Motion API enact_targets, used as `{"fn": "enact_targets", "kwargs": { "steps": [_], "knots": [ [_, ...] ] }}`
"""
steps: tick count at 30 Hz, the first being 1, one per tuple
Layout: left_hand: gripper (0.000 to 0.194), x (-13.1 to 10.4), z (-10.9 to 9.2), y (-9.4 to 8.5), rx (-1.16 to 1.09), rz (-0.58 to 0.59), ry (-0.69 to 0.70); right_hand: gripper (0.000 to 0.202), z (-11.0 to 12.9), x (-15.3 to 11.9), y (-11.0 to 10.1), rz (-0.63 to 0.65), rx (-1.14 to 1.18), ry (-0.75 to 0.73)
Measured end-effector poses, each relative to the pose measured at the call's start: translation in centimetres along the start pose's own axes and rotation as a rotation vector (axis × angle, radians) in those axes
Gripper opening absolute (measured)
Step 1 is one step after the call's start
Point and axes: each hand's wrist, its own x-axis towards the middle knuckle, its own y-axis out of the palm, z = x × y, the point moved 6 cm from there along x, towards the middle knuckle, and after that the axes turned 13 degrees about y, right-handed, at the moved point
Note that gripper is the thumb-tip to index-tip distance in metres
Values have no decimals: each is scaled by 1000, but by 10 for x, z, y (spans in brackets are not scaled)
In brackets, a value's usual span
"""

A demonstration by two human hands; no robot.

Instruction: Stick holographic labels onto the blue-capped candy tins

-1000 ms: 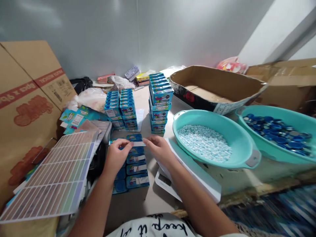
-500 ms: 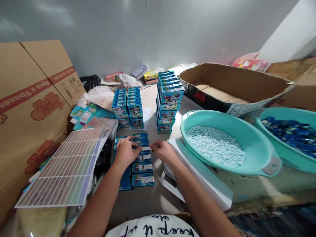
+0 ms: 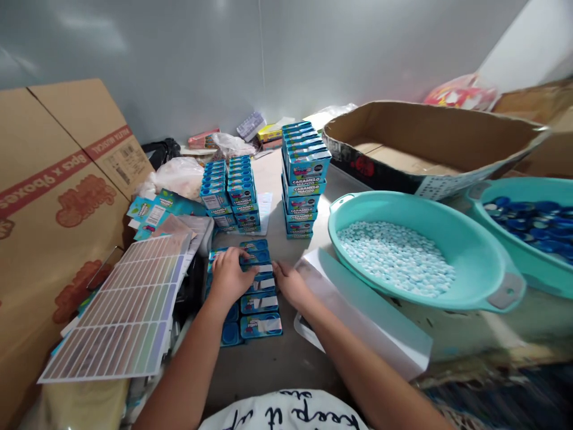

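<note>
Flat blue candy packs (image 3: 259,304) lie in two columns on the table, the lower right ones with a white strip across them. My left hand (image 3: 231,273) bends over the columns, fingers and thumb closed about one pack of the right column. On that pack is a white sticker (image 3: 265,269). My right hand (image 3: 292,285) meets the sticker's right end with fingertips pinched together; the exact contact is partly hidden. Left of my left arm lies a sheet of pale sticker strips (image 3: 129,304).
Stacked blue candy boxes (image 3: 305,191) and a shorter double stack (image 3: 242,197) stand behind my hands. To the right are a teal tub (image 3: 483,257) of pale candies, a second tub (image 3: 528,263) with blue pieces, a white open box (image 3: 367,316) and a cardboard tray (image 3: 394,125). A large carton (image 3: 54,155) stands left.
My right hand has shifted slightly down and closed in against the pack's right end, where the sticker's end stuck out before. My left hand stays nearly still. The view has tilted slightly.
</note>
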Motion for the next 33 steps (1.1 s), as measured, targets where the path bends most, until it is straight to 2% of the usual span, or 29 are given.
{"fn": "enact_targets", "kwargs": {
  "steps": [4,7,10,12,14,16,19,22,27,33],
  "knots": [
    [30,-4,-3,3,33,-27,43,28,-1,-12,5,-56,-104,-1],
    [35,-5,-2,4,44,-17,57,23,9,-36,-7,-82,-186,-64],
    [39,-5,1,3,35,-16,63,25,20,-65,-37,-149,-277,-211],
    [37,-4,-1,-2,0,-49,61,25,21,-82,-66,-312,-429,-301],
    [31,-5,-12,-10,-69,-96,112,29,13,-90,-91,-460,-600,-284],
    [26,-7,-34,-18,-141,-115,230,44,2,-92,-105,-503,-726,-199],
    [23,-14,-68,-25,-195,-52,393,51,-15,-89,-106,-452,-862,-5],
    [24,-21,-85,-26,-220,-9,448,41,-27,-89,-102,-384,-942,180],
    [24,-27,-92,-18,-250,23,563,15,-32,-88,-100,-341,-901,141],
    [27,-34,-99,-10,-256,24,667,23,-34,-84,-98,-360,-864,88]
  ]
}}
